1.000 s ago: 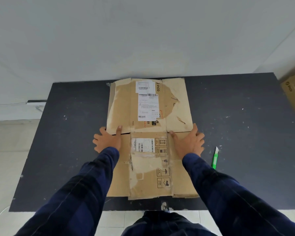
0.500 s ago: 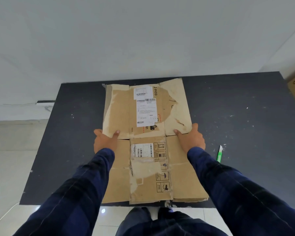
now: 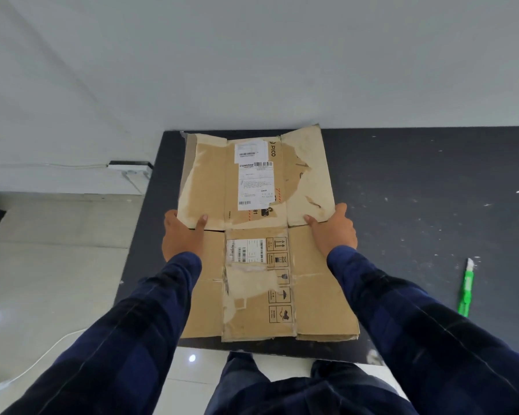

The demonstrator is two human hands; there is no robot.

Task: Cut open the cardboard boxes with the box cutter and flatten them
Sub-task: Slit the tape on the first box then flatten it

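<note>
We are sliding the flattened cardboard (image 3: 318, 295) leftward on the table (image 3: 432, 205), and it is now lying well apart from the box cutter (image 3: 467, 287). Our left hand (image 3: 182, 235) and right hand (image 3: 334, 232), pressing flat a second ago, are now gripping the far panel (image 3: 210, 181) by its near corners, perhaps lifting it.

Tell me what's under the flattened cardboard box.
The black table shows around the cardboard box. Left hand and right hand grip its far half, fingers hidden beneath, thumbs on top. Anything else is covered.
</note>
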